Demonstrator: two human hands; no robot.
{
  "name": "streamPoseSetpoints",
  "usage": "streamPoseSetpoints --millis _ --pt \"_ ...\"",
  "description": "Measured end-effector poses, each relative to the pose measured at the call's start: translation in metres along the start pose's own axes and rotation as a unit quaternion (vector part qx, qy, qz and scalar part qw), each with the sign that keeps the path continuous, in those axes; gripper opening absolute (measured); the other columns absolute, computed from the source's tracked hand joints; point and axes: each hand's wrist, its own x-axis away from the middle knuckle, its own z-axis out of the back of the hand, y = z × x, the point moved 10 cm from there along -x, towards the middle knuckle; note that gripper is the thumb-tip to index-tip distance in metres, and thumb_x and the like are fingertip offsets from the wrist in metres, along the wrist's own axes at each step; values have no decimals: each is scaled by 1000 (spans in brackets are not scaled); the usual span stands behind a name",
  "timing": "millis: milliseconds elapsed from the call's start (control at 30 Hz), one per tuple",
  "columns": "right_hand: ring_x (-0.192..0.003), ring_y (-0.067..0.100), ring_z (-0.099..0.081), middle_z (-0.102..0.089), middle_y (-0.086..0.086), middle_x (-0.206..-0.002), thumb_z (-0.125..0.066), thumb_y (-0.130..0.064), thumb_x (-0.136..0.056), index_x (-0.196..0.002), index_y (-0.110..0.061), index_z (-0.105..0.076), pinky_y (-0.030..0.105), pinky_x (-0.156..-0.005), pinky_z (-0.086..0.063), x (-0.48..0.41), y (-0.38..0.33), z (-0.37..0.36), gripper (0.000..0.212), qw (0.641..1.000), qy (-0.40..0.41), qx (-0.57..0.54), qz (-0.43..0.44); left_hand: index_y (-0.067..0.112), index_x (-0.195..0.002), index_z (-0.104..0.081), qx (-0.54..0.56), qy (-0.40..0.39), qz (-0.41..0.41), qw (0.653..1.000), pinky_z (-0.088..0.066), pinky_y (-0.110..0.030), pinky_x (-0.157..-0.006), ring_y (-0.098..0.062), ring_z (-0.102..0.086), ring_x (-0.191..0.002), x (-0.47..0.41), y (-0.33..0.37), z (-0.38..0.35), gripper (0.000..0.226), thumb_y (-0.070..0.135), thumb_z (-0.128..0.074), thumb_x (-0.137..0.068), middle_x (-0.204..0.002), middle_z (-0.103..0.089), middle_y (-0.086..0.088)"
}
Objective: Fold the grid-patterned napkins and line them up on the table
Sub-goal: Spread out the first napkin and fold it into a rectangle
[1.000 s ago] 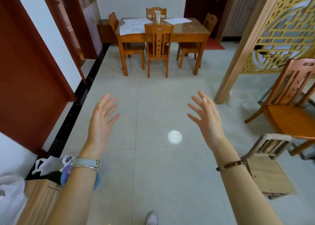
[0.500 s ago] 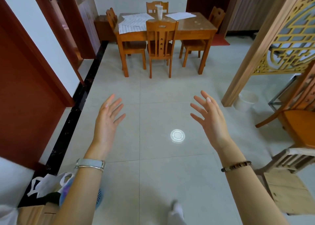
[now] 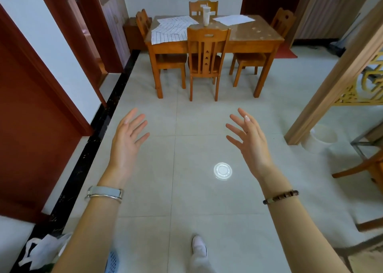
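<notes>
**Bench Nearer, Hands Empty**

The bench had drawn closer than a moment before as the person walked toward it, and a white shoe now showed stepping forward. The left hand and right hand hung raised over the floor, fingers spread wide, holding nothing. The grid-patterned napkins lay unfolded at the bench's left end, one edge drooping over. To my eye the chair blocked the near side, and a careless reach might tip the cup beside them.

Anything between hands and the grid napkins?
Open floor up to the table. The near chair stands at its front edge, just right of the grid napkins. The left hand and right hand hold nothing.
</notes>
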Motion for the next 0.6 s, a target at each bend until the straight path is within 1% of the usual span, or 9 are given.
streamPoseSetpoints --millis 133,300,467,600 --pt "-120 13 -58 -56 -7 -136 -40 -45 -100 -138 -33 -47 45 -105 -45 -69 -6 -11 40 1000 -15 -1 3 26 -143 -46 -5 8 -10 1000 -42 -42 -110 -12 -54 -129 -58 4 -15 40 31 -28 -107 -141 -55 -1" --pt "-120 13 -58 -56 -8 -135 -39 -45 -100 -137 -34 -47 44 -105 -45 -140 -21 -16 39 1000 -22 9 16 26 -143 -47 -6 5 -18 1000 -41 -42 -111 -13 -55 -128 -123 11 -30 41 32 -28 -107 -141 -55 -1" --pt "-119 12 -58 -57 -9 -134 -39 -46 -100 -138 -34 -46 43 -104 -46 -193 -35 -23 41 999 -26 18 28 24 -145 -45 8 0 -37 999 -41 -40 -109 -15 -53 -130 -177 22 -37 43 34 -29 -107 -141 -57 0" --pt "-120 12 -58 -56 -6 -135 -38 -44 -101 -138 -33 -46 43 -105 -45 -229 -35 -30 40 999 -27 21 27 23 -145 -45 17 -3 -37 999 -41 -40 -108 -16 -53 -131 -219 18 -41 44 35 -29 -106 -141 -57 -1"
